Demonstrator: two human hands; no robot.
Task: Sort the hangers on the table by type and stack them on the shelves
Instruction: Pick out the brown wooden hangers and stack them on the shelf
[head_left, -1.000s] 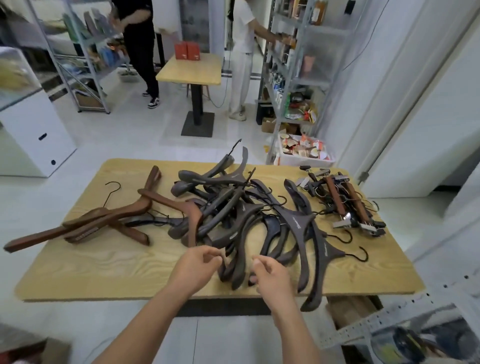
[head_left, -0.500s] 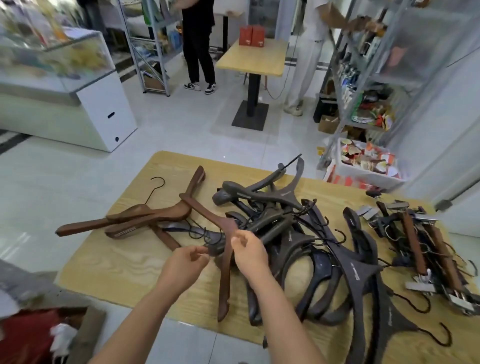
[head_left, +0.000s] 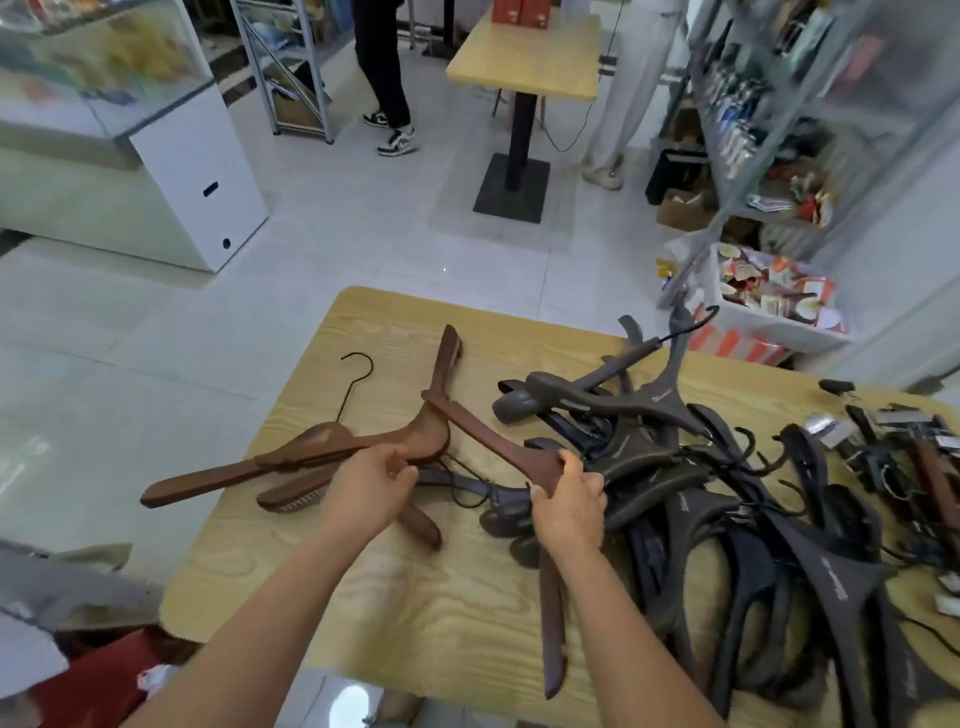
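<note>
On the left part of the desk (head_left: 415, 613) lies the pile of brown hangers (head_left: 322, 452), its long axis running left to right. The left hand (head_left: 371, 488) has its grip pinched on the pile's middle. Just beside it, the right hand (head_left: 569, 501) holds a single brown hanger (head_left: 488, 436) at its bend, with one arm of it reaching up-left onto the pile. The dark hangers (head_left: 649, 452) lie to the right.
</note>
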